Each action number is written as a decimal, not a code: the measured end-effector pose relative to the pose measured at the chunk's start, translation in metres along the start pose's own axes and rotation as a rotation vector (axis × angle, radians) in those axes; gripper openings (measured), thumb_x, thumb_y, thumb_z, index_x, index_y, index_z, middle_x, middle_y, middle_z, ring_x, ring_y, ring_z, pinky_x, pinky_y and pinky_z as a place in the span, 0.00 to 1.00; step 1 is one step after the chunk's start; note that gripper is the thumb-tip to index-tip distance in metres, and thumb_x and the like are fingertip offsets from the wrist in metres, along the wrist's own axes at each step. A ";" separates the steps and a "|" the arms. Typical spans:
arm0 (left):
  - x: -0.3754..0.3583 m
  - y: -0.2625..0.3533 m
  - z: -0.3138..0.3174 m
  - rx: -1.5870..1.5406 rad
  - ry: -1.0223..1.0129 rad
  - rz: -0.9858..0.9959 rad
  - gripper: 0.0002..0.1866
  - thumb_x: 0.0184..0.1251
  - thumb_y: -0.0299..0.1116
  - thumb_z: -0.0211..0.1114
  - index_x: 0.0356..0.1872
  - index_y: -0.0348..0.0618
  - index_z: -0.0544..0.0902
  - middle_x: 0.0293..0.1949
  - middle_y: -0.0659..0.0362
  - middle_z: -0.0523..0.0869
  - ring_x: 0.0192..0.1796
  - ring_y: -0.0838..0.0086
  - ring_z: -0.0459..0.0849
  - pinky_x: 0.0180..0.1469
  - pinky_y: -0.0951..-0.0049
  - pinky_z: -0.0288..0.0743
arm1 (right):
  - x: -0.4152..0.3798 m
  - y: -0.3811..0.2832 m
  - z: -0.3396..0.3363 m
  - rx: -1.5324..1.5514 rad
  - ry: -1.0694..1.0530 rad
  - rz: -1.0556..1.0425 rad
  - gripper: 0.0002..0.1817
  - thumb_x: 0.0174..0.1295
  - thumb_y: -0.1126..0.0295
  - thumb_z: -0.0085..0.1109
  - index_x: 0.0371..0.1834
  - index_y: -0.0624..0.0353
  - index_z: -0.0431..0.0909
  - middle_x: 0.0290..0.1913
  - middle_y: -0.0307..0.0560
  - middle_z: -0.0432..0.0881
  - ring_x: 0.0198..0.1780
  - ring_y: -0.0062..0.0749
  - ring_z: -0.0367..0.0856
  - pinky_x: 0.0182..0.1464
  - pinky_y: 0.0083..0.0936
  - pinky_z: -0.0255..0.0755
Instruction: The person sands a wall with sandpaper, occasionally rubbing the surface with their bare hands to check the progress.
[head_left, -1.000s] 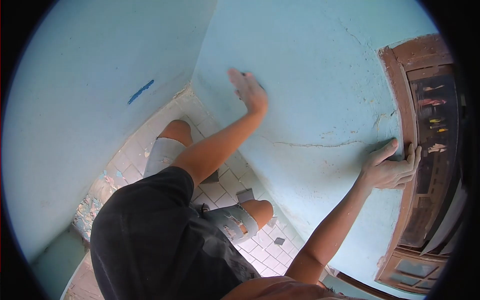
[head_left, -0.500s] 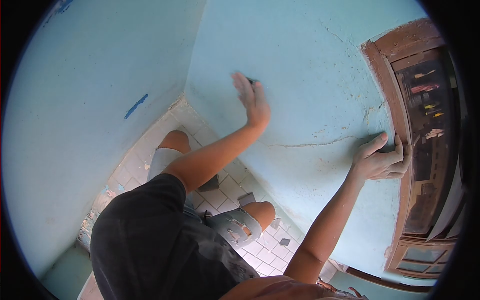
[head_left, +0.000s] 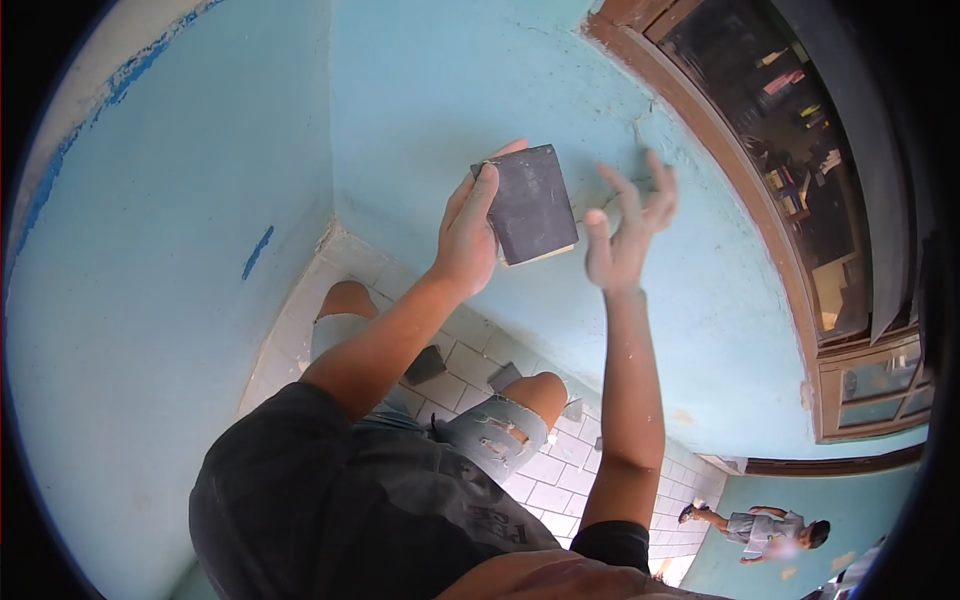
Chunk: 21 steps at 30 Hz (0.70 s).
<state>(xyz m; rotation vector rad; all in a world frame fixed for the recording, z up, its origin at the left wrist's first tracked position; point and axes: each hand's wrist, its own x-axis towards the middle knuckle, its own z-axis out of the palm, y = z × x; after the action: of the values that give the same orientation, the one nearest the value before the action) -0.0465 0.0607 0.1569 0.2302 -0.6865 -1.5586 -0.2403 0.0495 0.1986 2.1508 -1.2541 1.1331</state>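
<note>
My left hand point(head_left: 468, 232) is closed on the edge of a folded sheet of dark grey sandpaper point(head_left: 536, 206), the thumb on its near face. A thin pale edge shows along the bottom of the sheet. It is held up in front of the light blue wall point(head_left: 430, 90). To its right, my right hand point(head_left: 630, 235) is raised with fingers spread and nothing in it, slightly blurred by motion. Pale dust coats the fingers. A gap separates it from the sandpaper.
A brown wooden window frame point(head_left: 715, 130) runs along the wall at right. Below are my knees and a white tiled floor point(head_left: 540, 470) with dark flat scraps point(head_left: 505, 377) on it. Another person point(head_left: 775, 530) is farther off at lower right. Blue paint marks point(head_left: 257, 252) the left wall.
My left hand has come off the wall and turned, bringing the sandpaper into full view. My right hand has let go of the window frame and moved left towards the sheet. The view has shifted.
</note>
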 end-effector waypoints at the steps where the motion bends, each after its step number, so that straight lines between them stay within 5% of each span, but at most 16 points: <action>1: -0.001 0.004 0.000 0.032 -0.041 0.025 0.30 0.84 0.51 0.45 0.74 0.40 0.67 0.61 0.56 0.80 0.63 0.75 0.77 0.68 0.70 0.70 | -0.003 -0.017 0.003 0.207 -0.128 0.054 0.30 0.64 0.42 0.63 0.59 0.52 0.83 0.73 0.58 0.64 0.78 0.59 0.51 0.76 0.57 0.41; 4: 0.001 0.016 -0.005 0.215 -0.113 0.109 0.30 0.83 0.48 0.50 0.76 0.38 0.65 0.64 0.55 0.78 0.66 0.73 0.75 0.69 0.69 0.67 | -0.001 -0.046 0.006 0.367 -0.357 0.200 0.24 0.64 0.51 0.67 0.58 0.54 0.84 0.70 0.56 0.70 0.77 0.60 0.54 0.74 0.54 0.45; 6: -0.014 0.051 0.002 0.605 0.073 0.326 0.32 0.81 0.41 0.53 0.78 0.36 0.60 0.70 0.52 0.72 0.72 0.66 0.69 0.73 0.64 0.61 | 0.015 -0.043 -0.001 0.193 -0.098 0.092 0.16 0.64 0.59 0.67 0.48 0.58 0.85 0.70 0.53 0.70 0.76 0.60 0.55 0.74 0.54 0.46; 7: -0.025 0.088 0.009 0.575 0.029 0.471 0.39 0.75 0.48 0.60 0.79 0.36 0.59 0.71 0.50 0.70 0.74 0.60 0.64 0.74 0.57 0.56 | 0.023 -0.029 -0.006 0.019 0.006 0.009 0.15 0.65 0.59 0.66 0.38 0.63 0.82 0.72 0.53 0.69 0.77 0.58 0.56 0.74 0.52 0.46; 9: -0.055 0.166 0.038 0.195 -0.296 1.014 0.49 0.65 0.63 0.61 0.75 0.33 0.63 0.68 0.42 0.71 0.75 0.49 0.63 0.78 0.49 0.46 | 0.039 0.006 -0.017 -0.220 0.190 -0.101 0.15 0.66 0.60 0.65 0.33 0.63 0.80 0.74 0.53 0.68 0.77 0.55 0.57 0.73 0.48 0.47; 10: -0.070 0.203 0.061 0.265 -0.718 1.233 0.38 0.72 0.57 0.56 0.70 0.33 0.69 0.66 0.42 0.74 0.75 0.51 0.64 0.79 0.49 0.44 | 0.044 0.028 -0.020 -0.286 0.214 -0.138 0.15 0.65 0.60 0.65 0.32 0.62 0.79 0.74 0.52 0.69 0.76 0.53 0.59 0.72 0.47 0.48; 12: -0.111 0.260 0.100 0.385 -0.942 1.571 0.29 0.58 0.63 0.72 0.57 0.64 0.83 0.63 0.62 0.77 0.77 0.61 0.60 0.76 0.50 0.50 | 0.037 0.069 -0.009 -0.361 0.246 -0.264 0.15 0.64 0.60 0.63 0.34 0.63 0.79 0.73 0.51 0.70 0.75 0.50 0.60 0.71 0.46 0.47; 14: -0.127 0.277 0.130 0.599 -1.322 1.553 0.31 0.49 0.62 0.77 0.54 0.64 0.83 0.61 0.62 0.77 0.74 0.58 0.62 0.74 0.51 0.52 | 0.041 0.047 -0.003 -0.474 0.400 -0.218 0.15 0.66 0.57 0.64 0.31 0.56 0.77 0.61 0.42 0.83 0.64 0.38 0.76 0.67 0.32 0.54; 16: -0.152 0.283 0.158 0.726 -1.501 1.656 0.26 0.47 0.61 0.78 0.45 0.64 0.86 0.61 0.61 0.77 0.72 0.56 0.64 0.72 0.49 0.53 | 0.044 0.050 0.002 -0.458 0.444 -0.203 0.15 0.66 0.55 0.64 0.32 0.55 0.78 0.61 0.40 0.83 0.63 0.36 0.76 0.66 0.32 0.55; 17: -0.170 0.287 0.172 0.594 -1.595 1.526 0.20 0.47 0.61 0.79 0.35 0.64 0.87 0.58 0.62 0.78 0.68 0.59 0.67 0.70 0.48 0.55 | 0.043 0.052 0.003 -0.461 0.476 -0.210 0.16 0.65 0.54 0.64 0.32 0.55 0.79 0.60 0.39 0.84 0.62 0.35 0.76 0.65 0.32 0.55; 21: -0.181 0.310 0.214 0.640 -1.509 1.378 0.19 0.48 0.60 0.80 0.30 0.62 0.86 0.53 0.64 0.80 0.66 0.62 0.69 0.67 0.47 0.56 | 0.043 0.050 0.007 -0.483 0.473 -0.153 0.18 0.66 0.52 0.63 0.35 0.57 0.83 0.62 0.40 0.80 0.63 0.37 0.71 0.67 0.36 0.53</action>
<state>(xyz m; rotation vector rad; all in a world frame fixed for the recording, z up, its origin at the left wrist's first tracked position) 0.1211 0.3053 0.4506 -0.9140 -1.9122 0.1355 -0.2681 -0.0039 0.2264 1.4858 -0.9977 1.0574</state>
